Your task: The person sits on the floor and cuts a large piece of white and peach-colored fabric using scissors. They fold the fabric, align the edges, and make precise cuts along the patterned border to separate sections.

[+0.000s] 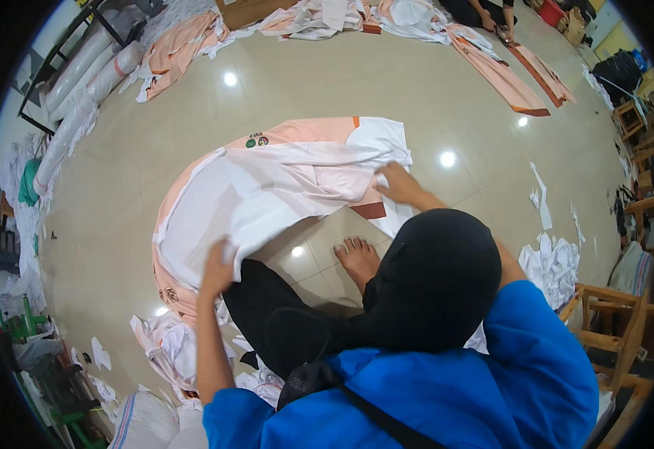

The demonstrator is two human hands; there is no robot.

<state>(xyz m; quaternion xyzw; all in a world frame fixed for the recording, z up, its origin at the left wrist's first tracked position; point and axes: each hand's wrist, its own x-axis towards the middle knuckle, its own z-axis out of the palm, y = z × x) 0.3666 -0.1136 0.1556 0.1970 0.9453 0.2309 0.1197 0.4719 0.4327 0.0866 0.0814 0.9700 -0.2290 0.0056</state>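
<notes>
A long curved piece of peach and white fabric (267, 187) lies spread over the floor in front of me, its pale side partly folded up and its printed peach edge showing along the far and left sides. At its right end, near a dark red patch, my right hand (400, 184) has its fingers bent onto the cloth and appears to grip it. My left hand (218, 271) is at the near left edge of the fabric, blurred by motion, so its fingers cannot be made out. A bare foot (357, 262) rests just below the cloth.
Crumpled fabric scraps (173, 344) lie at my left, and white scraps (550, 269) at my right. Wooden frames (611, 322) stand along the right. Wrapped rolls (91, 82) lean at far left. Another person's hands (499, 22) work on peach strips (502, 78) at far right.
</notes>
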